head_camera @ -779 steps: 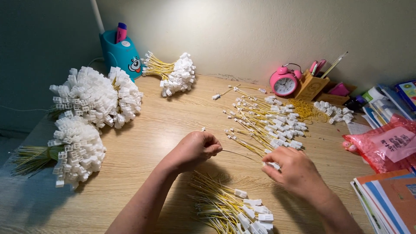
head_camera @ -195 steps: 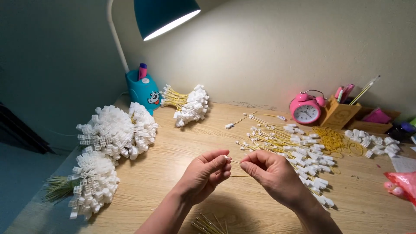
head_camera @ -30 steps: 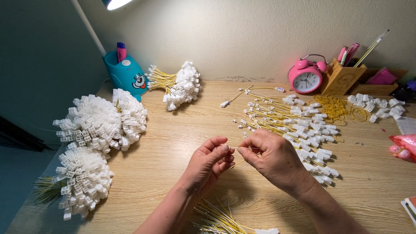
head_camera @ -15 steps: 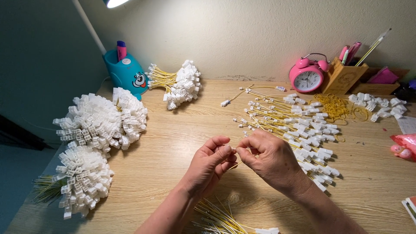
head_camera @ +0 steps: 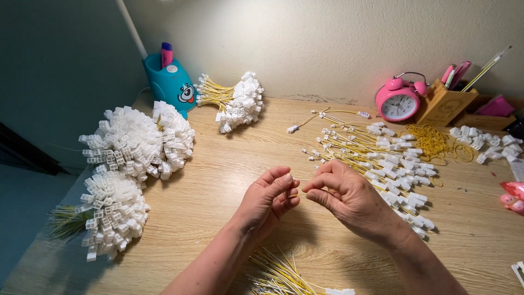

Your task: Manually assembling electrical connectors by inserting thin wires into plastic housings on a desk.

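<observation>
**Two hands pinch a thin wire over a desk**

Left hand [head_camera: 268, 198] and right hand [head_camera: 347, 198] meet fingertip to fingertip above the wooden desk [head_camera: 218, 180], both pinched shut on one yellow wire [head_camera: 299, 192]. Loose wires [head_camera: 376, 155] lie just right; white bundles [head_camera: 134, 145] sit left.

My desk [head_camera: 218, 180] is pale wood with a visible grain and a smooth, matt finish. The loose wires [head_camera: 376, 155] beside my right hand [head_camera: 349, 199] have glossy yellow plastic coating and matt white plastic plugs. The clock [head_camera: 397, 101] looks like shiny pink plastic or painted metal. The pen box [head_camera: 445, 104] is plain matt wood, and the wall [head_camera: 327, 38] is rough plaster.
</observation>
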